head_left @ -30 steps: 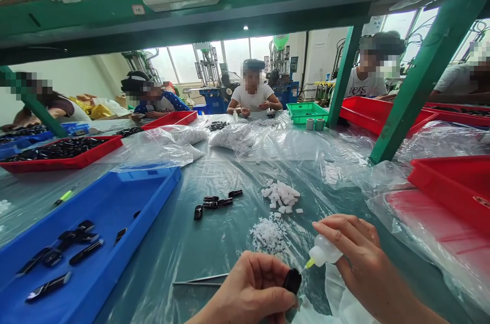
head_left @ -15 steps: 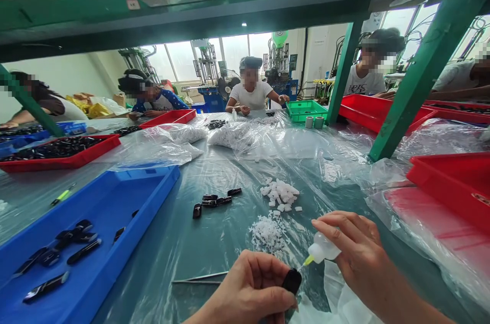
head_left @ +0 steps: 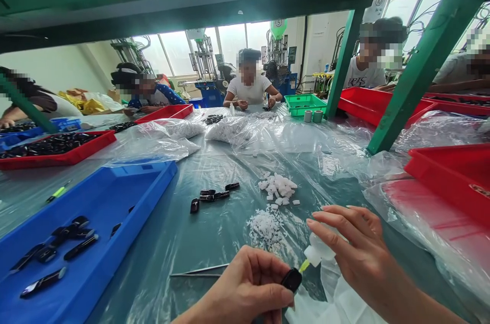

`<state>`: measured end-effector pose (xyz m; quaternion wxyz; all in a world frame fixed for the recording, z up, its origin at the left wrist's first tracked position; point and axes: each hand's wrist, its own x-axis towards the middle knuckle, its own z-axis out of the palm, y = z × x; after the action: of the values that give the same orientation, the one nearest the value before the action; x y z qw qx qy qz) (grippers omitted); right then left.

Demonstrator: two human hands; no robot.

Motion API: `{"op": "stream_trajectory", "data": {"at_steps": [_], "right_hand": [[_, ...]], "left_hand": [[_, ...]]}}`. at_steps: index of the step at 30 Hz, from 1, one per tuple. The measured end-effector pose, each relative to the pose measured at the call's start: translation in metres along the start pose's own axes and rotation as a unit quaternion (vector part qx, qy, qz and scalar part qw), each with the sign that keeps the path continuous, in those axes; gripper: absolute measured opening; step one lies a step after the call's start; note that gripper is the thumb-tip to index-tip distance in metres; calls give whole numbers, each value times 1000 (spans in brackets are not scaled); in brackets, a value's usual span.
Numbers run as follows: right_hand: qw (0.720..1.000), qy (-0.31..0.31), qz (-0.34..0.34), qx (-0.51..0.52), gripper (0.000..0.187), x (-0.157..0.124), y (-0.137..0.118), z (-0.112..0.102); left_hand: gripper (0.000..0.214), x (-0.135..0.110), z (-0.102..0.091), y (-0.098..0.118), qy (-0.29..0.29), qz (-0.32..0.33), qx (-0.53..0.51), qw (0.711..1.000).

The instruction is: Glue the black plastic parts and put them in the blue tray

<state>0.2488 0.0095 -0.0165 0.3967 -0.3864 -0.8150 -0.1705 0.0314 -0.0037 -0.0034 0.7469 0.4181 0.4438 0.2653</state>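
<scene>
My left hand [head_left: 248,285] pinches a small glossy black plastic piece [head_left: 292,280] between thumb and fingers. Beside it, my right hand [head_left: 358,242] holds a small translucent squeeze bottle [head_left: 314,251], tilted, with several fingers stretched out over it. The bottle's yellow-green tip [head_left: 304,265] is at the upper edge of the black piece; whether it touches cannot be made out. Metal tweezers [head_left: 199,271] lie left of my left hand. Ahead are a heap of tiny white bits [head_left: 265,227] and a heap of larger white pieces [head_left: 278,187].
Several black pieces [head_left: 209,195] lie on the plastic-covered table. A blue tray [head_left: 126,196] at left holds more. Red trays [head_left: 451,163] stand at right, filled bags [head_left: 225,130] further back. A green post [head_left: 417,74] and overhead shelf frame the view. Several co-workers sit around the table.
The bottle's tip has come closer to the black piece, which has turned slightly. My right fingers have spread more. The camera view has shifted slightly; the co-worker opposite has drawn one hand in.
</scene>
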Motion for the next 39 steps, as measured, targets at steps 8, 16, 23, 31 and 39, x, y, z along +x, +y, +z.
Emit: {"op": "stream_trajectory", "data": {"at_steps": [8, 16, 23, 31, 39], "right_hand": [[1000, 4, -2, -1, 41, 1, -1, -3], [999, 16, 14, 30, 38, -1, -3, -2], [999, 21, 17, 24, 35, -1, -5, 0], [1000, 14, 7, 23, 33, -2, -4, -1], [999, 19, 14, 42, 36, 1, -2, 0]], "left_hand": [[30, 1, 1, -3, 0, 3, 5, 1000], [28, 1, 0, 0, -33, -11, 19, 999], [29, 1, -1, -1, -34, -11, 18, 999], [30, 0, 0, -2, -19, -17, 21, 999], [32, 0, 0, 0, -16, -17, 2, 1000]]}}
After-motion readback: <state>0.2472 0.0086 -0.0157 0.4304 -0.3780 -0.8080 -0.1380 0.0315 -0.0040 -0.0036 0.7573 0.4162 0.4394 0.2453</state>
